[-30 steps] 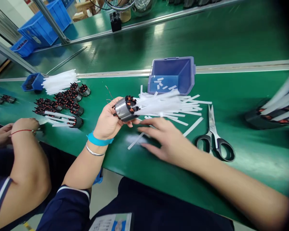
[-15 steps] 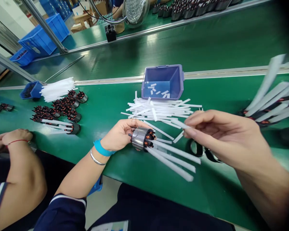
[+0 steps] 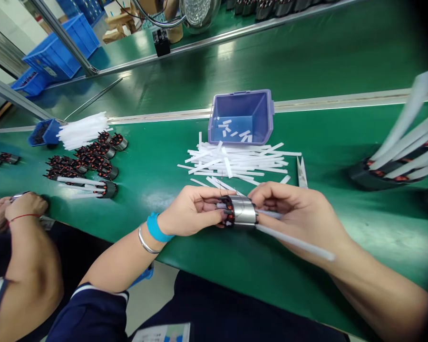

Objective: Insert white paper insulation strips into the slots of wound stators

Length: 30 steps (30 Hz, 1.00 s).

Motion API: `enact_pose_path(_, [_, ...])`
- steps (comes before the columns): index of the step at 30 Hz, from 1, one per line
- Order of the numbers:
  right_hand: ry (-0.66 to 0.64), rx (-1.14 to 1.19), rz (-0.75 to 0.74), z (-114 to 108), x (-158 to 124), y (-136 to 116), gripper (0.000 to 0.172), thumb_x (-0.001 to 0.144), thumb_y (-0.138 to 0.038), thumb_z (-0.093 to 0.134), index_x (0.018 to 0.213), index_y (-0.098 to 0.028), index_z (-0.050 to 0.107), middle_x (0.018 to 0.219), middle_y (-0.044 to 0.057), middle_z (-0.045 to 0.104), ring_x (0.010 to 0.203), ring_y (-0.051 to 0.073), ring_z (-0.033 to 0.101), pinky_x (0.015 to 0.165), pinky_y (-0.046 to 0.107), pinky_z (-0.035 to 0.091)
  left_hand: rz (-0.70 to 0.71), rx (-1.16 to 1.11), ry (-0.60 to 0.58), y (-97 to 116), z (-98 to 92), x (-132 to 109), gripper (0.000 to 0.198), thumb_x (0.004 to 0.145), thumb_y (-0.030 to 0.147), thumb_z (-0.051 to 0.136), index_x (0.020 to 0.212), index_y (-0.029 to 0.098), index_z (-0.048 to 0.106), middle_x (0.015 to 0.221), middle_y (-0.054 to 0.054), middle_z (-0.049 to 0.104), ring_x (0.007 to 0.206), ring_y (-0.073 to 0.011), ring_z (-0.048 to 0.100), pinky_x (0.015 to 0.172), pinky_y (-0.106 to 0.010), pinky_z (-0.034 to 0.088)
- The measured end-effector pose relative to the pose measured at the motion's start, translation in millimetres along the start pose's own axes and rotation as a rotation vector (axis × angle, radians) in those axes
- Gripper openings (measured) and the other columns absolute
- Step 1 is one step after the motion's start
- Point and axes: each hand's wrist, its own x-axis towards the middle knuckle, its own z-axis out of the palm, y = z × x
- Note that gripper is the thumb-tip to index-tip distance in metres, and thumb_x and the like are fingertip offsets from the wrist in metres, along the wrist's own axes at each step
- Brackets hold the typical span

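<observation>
Between your two hands: one metal core [image 3: 244,210], silver-sided with orange windings at its left end, lying sideways above the green bench [image 3: 157,166]. At its left end: your left hand [image 3: 196,209], fingers and thumb closed on the core. At its right end: your right hand [image 3: 296,213], fingers bent in close against it; whether they pinch the core or a strip, you cannot tell from here. From that same end, one long white strip [image 3: 296,243] slants out below your right hand; part of another shows among the fingers.

Just beyond the grip: a loose pile of strips [image 3: 235,161], crossed at many angles. Behind the pile: a purple bin [image 3: 264,114], small white pieces inside. Beyond your right hand: scissors [image 3: 302,173], blades visible, handles hidden. Well to the right of the grip: a dark core [image 3: 365,175], upright, long white strips rising from it.

Well to the left of the grip: a cluster of cores [image 3: 94,156], one strip-filled core [image 3: 109,189] on its side, and a stack of white strips [image 3: 83,130]. Farther left: a co-worker's hands [image 3: 28,205], close together.
</observation>
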Motion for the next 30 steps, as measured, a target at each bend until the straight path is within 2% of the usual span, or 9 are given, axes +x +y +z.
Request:
enact_pose_path(2, [0.023,0.084,0.097,2.4,1.7,0.8,0.038,0.05,-0.045,0.088,0.06,-0.021,0.06,0.061,0.0,0.061,0.055,0.014,0.057,0.052,0.025,0.048,0.018,0.063,0.051,-1.2,3.3,-0.6,0.048,0.071,0.025,0.075,0.115,0.009,0.069,0.106,-0.015,0.072,0.086,-0.0212,0.07,0.073,-0.028,0.059])
enact_pose_path(5, [0.038,0.171,0.15,6.2,3.3,1.5,0.041,0.042,-0.042,0.091,0.056,-0.021,0.059,0.059,0.0,0.061,0.053,0.013,0.057,0.049,0.023,0.048,0.092,0.159,0.105,-4.6,5.4,-1.0,0.036,0.073,0.025,0.071,0.106,0.01,0.071,0.091,-0.011,0.073,0.072,-0.0158,0.068,0.065,-0.024,0.056])
enact_pose_path(10, [-0.068,0.189,0.151,8.0,3.8,5.7,0.04,0.045,-0.046,0.091,0.067,-0.02,0.069,0.076,0.004,0.067,0.065,0.017,0.064,0.059,0.025,0.054,0.128,0.18,0.183,-7.9,3.7,-0.3,0.02,0.07,0.024,0.072,0.085,0.01,0.067,0.064,-0.002,0.063,0.055,-0.0092,0.057,0.051,-0.019,0.046])
enact_pose_path(15, [-0.115,0.131,0.046,4.3,2.9,5.9,0.033,0.06,-0.049,0.084,0.065,-0.02,0.069,0.077,0.005,0.067,0.067,0.017,0.063,0.06,0.025,0.054,0.105,0.066,0.072,-6.2,3.6,3.1,0.018,0.061,0.011,0.07,0.079,0.012,0.066,0.074,-0.005,0.068,0.07,-0.0135,0.065,0.065,-0.022,0.054])
enact_pose_path(20, [-0.148,0.134,0.019,1.3,3.1,1.6,0.032,0.064,-0.047,0.082,0.061,-0.019,0.067,0.074,0.006,0.067,0.064,0.016,0.062,0.057,0.024,0.052,0.081,-0.054,0.108,-7.0,6.2,4.6,0.019,0.058,0.009,0.075,0.071,0.012,0.062,0.063,0.001,0.062,0.055,-0.0078,0.059,0.054,-0.018,0.05])
enact_pose_path(22, [-0.157,0.158,0.04,1.0,3.5,1.9,0.032,0.062,-0.046,0.083,0.06,-0.018,0.067,0.073,0.006,0.067,0.064,0.016,0.062,0.057,0.024,0.052,0.02,-0.07,0.076,-4.5,3.2,4.3,0.022,0.057,0.012,0.08,0.071,0.011,0.064,0.061,0.0,0.063,0.054,-0.0076,0.059,0.052,-0.017,0.051])
enact_pose_path(25, [-0.161,0.212,0.054,0.6,3.1,4.0,0.032,0.059,-0.043,0.085,0.058,-0.018,0.066,0.074,0.007,0.066,0.064,0.015,0.062,0.057,0.024,0.053,-0.093,-0.087,-0.059,1.3,-5.9,3.8,0.03,0.06,0.025,0.085,0.08,0.009,0.071,0.068,-0.004,0.069,0.058,-0.0112,0.064,0.054,-0.02,0.055])
enact_pose_path(27, [-0.176,0.245,0.06,-0.1,2.2,4.8,0.03,0.059,-0.04,0.085,0.058,-0.017,0.066,0.075,0.006,0.067,0.064,0.015,0.063,0.057,0.023,0.053,-0.124,-0.092,-0.123,3.7,-11.6,4.1,0.035,0.062,0.032,0.085,0.085,0.009,0.073,0.071,-0.006,0.071,0.059,-0.0126,0.066,0.056,-0.022,0.058])
enact_pose_path(30, [-0.214,0.255,0.071,-1.6,1.8,3.3,0.028,0.061,-0.037,0.084,0.061,-0.017,0.066,0.078,0.006,0.066,0.065,0.014,0.062,0.058,0.022,0.053,-0.127,-0.073,-0.15,4.3,-15.3,5.2,0.035,0.061,0.035,0.086,0.083,0.01,0.075,0.068,-0.006,0.071,0.055,-0.0124,0.066,0.055,-0.021,0.057])
